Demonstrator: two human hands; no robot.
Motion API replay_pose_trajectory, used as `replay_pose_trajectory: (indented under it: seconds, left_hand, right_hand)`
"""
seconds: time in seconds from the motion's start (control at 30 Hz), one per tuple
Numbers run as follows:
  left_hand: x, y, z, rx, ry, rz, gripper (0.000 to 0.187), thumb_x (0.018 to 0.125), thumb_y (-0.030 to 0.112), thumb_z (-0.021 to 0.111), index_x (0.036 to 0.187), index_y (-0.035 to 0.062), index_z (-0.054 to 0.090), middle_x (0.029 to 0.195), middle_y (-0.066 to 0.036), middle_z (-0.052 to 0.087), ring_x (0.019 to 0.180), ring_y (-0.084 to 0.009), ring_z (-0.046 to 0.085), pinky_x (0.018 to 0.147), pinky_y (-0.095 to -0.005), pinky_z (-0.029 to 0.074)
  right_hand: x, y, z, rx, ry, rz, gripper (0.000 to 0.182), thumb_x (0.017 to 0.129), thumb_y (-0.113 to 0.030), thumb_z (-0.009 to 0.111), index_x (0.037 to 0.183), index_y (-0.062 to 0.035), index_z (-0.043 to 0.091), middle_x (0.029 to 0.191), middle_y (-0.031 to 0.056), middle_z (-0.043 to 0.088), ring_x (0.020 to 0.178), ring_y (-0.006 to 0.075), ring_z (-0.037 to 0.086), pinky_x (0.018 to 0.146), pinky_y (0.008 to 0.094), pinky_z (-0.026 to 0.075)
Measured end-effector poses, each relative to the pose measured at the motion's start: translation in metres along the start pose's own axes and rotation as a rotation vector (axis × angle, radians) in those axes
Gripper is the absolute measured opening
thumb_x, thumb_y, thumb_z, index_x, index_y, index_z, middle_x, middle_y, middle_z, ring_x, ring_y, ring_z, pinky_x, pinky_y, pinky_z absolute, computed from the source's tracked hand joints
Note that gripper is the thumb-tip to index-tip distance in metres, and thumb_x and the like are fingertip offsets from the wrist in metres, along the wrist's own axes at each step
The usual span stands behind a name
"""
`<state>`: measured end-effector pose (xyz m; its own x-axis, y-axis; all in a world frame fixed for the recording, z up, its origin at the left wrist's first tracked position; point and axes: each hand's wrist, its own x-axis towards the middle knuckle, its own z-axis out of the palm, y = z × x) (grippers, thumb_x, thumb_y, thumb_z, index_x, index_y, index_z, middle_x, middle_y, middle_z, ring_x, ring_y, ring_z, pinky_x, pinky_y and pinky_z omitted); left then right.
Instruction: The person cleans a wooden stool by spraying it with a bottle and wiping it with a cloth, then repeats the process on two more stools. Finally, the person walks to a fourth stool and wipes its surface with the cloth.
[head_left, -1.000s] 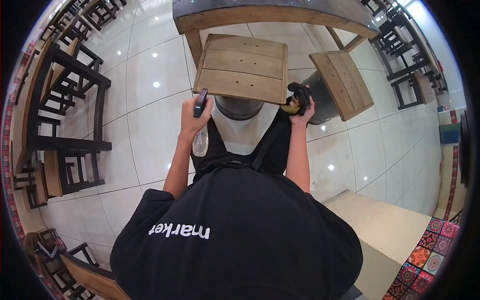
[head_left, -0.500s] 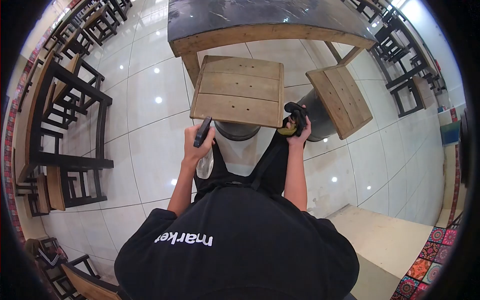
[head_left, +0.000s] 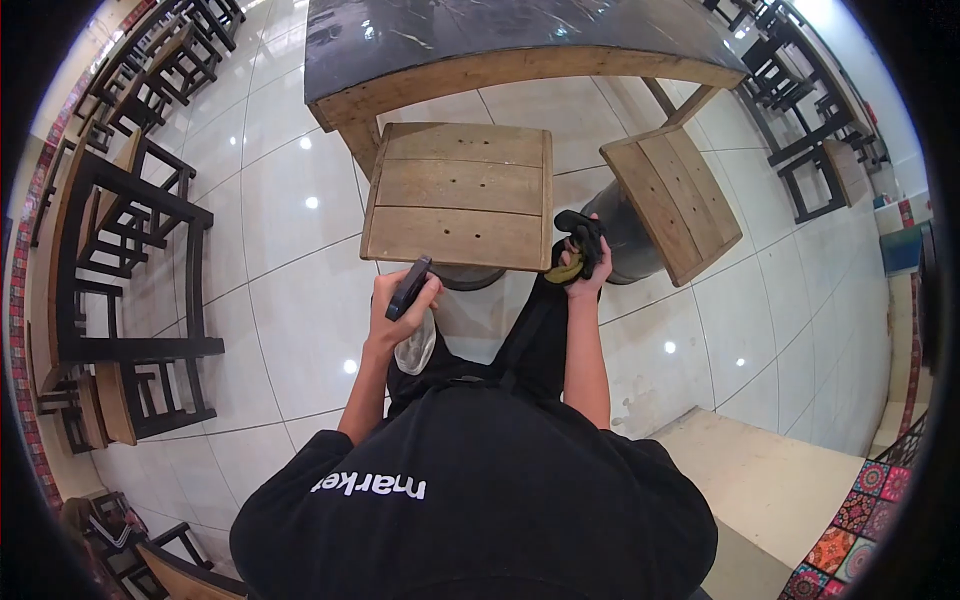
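Grips clear bottle (head_left: 415, 345) in left hand (head_left: 403, 308), fingers closed around the neck, with its dark top (head_left: 408, 289) above the fist. Holds dark bundle (head_left: 582, 240) in right hand (head_left: 590, 270), fingers curled around it, with a yellow-green piece (head_left: 566, 266) on the inner side. Just beyond left fingers, near edge of wooden seat (head_left: 460, 190); just beside right-hand bundle, near right corner of same seat. Beyond both hands, wooden edge of dark-topped table (head_left: 520, 40). To the right of right fingers, tilted-looking second seat (head_left: 675, 195), with a narrow gap between. To the left of left fingers, wide open floor (head_left: 290, 310) as far as black-framed table (head_left: 140, 348). Between and below hands, dark trousers (head_left: 540, 330), with floor showing between the legs. Largely hidden under the nearer seat: round base (head_left: 470, 278). Partly covered by left hand: bottle neck. Too dark to make out: make-up of bundle and exact finger placement on it. Cannot tell whether bundle touches seat corner. Cut off at top of view: far side of dark-topped table.
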<state>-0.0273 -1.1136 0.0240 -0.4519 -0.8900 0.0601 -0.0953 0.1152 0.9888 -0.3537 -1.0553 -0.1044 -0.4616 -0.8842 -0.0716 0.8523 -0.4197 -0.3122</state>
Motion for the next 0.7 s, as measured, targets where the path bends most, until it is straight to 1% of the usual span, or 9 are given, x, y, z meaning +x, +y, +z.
replay_pose_trajectory:
  seconds: [0.07,0.13,0.17,0.27,0.4,0.53,0.57,0.67,0.7]
  left_hand:
    - [-0.003,0.001,-0.008,0.002,-0.014,-0.028,0.024,0.087,0.015,0.061,0.073,-0.005,0.063,0.062,-0.007,0.062,0.054,-0.0127,0.061,0.052,-0.0262,0.047]
    - [-0.006,0.002,-0.019,0.003,-0.025,-0.052,0.025,0.087,0.015,0.061,0.074,-0.005,0.063,0.063,-0.007,0.062,0.054,-0.0128,0.061,0.052,-0.0263,0.047]
    - [-0.009,0.004,-0.024,0.007,-0.029,-0.082,0.025,0.087,0.016,0.062,0.074,-0.0049,0.064,0.064,-0.007,0.063,0.054,-0.0129,0.061,0.052,-0.0262,0.047]
    - [-0.017,0.0,-0.039,0.043,0.051,-0.104,0.026,0.087,0.017,0.063,0.075,-0.0052,0.064,0.065,-0.008,0.063,0.053,-0.0126,0.061,0.052,-0.0259,0.048]
    - [-0.023,-0.013,-0.061,0.116,0.113,-0.179,0.028,0.088,0.019,0.063,0.074,-0.0051,0.064,0.064,-0.007,0.063,0.052,-0.0118,0.06,0.05,-0.0256,0.047]
    - [-0.021,-0.015,-0.069,0.124,0.178,-0.136,0.03,0.089,0.02,0.064,0.071,-0.0041,0.063,0.062,-0.007,0.062,0.052,-0.012,0.059,0.049,-0.0258,0.047]
    - [-0.021,-0.015,-0.071,0.113,0.163,-0.169,0.03,0.089,0.021,0.064,0.072,-0.0044,0.063,0.063,-0.007,0.062,0.051,-0.012,0.059,0.049,-0.0258,0.047]
    - [-0.018,-0.018,-0.073,0.068,0.187,-0.178,0.031,0.089,0.022,0.063,0.073,-0.0047,0.064,0.064,-0.007,0.062,0.051,-0.0121,0.059,0.049,-0.0261,0.047]
    - [-0.017,-0.019,-0.072,0.04,0.213,-0.154,0.032,0.09,0.023,0.063,0.074,-0.0046,0.064,0.063,-0.007,0.062,0.051,-0.0122,0.06,0.049,-0.0263,0.047]
  right_hand:
    - [-0.002,-0.001,-0.002,0.03,-0.036,0.008,0.046,0.093,-0.029,0.047,0.138,-0.0173,0.046,0.105,0.0079,0.059,0.073,0.0207,0.05,0.05,0.0285,0.041]
    - [-0.004,-0.004,-0.001,0.255,-0.075,-0.017,0.05,0.093,-0.031,0.048,0.14,-0.0147,0.043,0.115,0.0132,0.059,0.084,0.0234,0.056,0.061,0.0357,0.052]
    - [-0.001,-0.004,-0.001,0.185,-0.062,-0.075,0.05,0.093,-0.031,0.05,0.141,-0.0193,0.043,0.122,0.008,0.056,0.102,0.0225,0.052,0.067,0.0323,0.053]
    - [-0.009,-0.003,0.063,0.205,0.075,-0.131,0.052,0.093,-0.033,0.051,0.143,-0.0192,0.04,0.125,0.0087,0.056,0.112,0.0241,0.05,0.074,0.0356,0.056]
    - [0.013,-0.009,0.052,0.057,-0.321,-0.014,0.053,0.096,-0.031,0.047,0.145,-0.0162,0.034,0.126,0.0133,0.056,0.107,0.027,0.06,0.092,0.048,0.05]
    - [0.039,0.002,0.081,0.001,-0.46,0.068,0.055,0.097,-0.036,0.045,0.142,-0.0057,0.038,0.122,0.0095,0.059,0.106,0.025,0.058,0.092,0.0437,0.047]
    - [0.034,0.008,0.097,-0.071,-0.147,-0.045,0.053,0.096,-0.036,0.046,0.137,-0.0027,0.043,0.124,0.0105,0.058,0.109,0.0246,0.058,0.096,0.0436,0.044]
    - [0.044,0.019,0.114,-0.11,-0.068,-0.009,0.048,0.096,-0.035,0.05,0.132,-0.0038,0.048,0.122,0.0091,0.059,0.109,0.0235,0.058,0.098,0.0351,0.043]
    - [0.055,0.017,0.1,-0.304,-0.085,-0.014,0.042,0.096,-0.036,0.052,0.123,-0.0042,0.056,0.119,0.01,0.06,0.108,0.0237,0.058,0.096,0.0343,0.044]
